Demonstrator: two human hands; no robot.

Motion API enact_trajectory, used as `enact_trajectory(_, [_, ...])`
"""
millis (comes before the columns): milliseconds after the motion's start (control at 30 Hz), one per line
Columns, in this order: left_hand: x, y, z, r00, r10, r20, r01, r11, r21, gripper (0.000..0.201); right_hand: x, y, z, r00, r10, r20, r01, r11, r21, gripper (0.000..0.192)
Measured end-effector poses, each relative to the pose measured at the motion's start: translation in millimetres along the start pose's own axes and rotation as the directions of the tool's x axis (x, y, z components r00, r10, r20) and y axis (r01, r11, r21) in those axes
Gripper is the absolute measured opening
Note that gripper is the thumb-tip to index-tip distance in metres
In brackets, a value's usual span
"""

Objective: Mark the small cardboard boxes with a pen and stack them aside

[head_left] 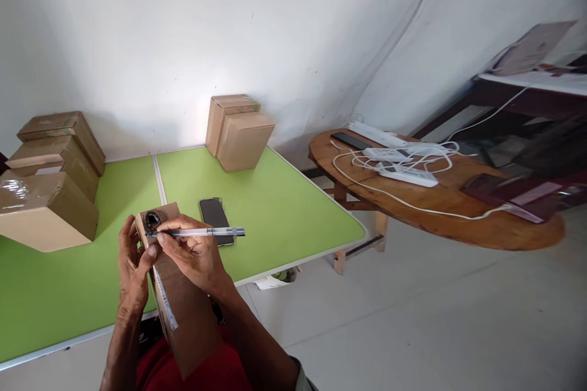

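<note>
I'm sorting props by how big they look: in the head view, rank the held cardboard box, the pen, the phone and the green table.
1. green table
2. cardboard box, held by the left hand; its nearness to the camera enlarges it
3. pen, in the right hand, and phone: too alike to rank

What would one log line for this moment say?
left hand: steadies cardboard box | right hand: holds pen, tip at box top | phone: on green table
</note>
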State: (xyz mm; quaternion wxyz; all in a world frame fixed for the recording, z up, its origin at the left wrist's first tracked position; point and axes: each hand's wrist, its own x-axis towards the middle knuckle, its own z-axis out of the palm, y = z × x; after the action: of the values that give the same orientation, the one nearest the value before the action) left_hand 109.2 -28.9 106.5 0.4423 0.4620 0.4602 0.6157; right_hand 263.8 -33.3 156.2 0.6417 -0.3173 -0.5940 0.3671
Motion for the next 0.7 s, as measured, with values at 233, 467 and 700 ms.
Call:
enact_trajectory(233, [1, -5, -4.2, 1.000, -0.008, -0.016, 0.008, 1.000, -0.005, 0.104, 5, -7, -7, 0.995, 0.091, -0.046, -0.095, 0.992, -0.079, 0.017])
enact_trajectory(467, [1, -6, -7.3, 0.999, -0.024, -0.021, 0.024, 1.000, 0.005, 0.103, 19, 3, -9, 0.982, 0.112, -0.155, -0.132, 0.983, -0.126, 0.027])
enact_trajectory(700, [17, -7, -18.8, 0.987, -0.112, -0.114, 0.104, 0.992, -0.075, 0.102, 52, 23, -9, 0.992, 0.099, -0.078, -0.104, 0.993, -0.062, 0.031])
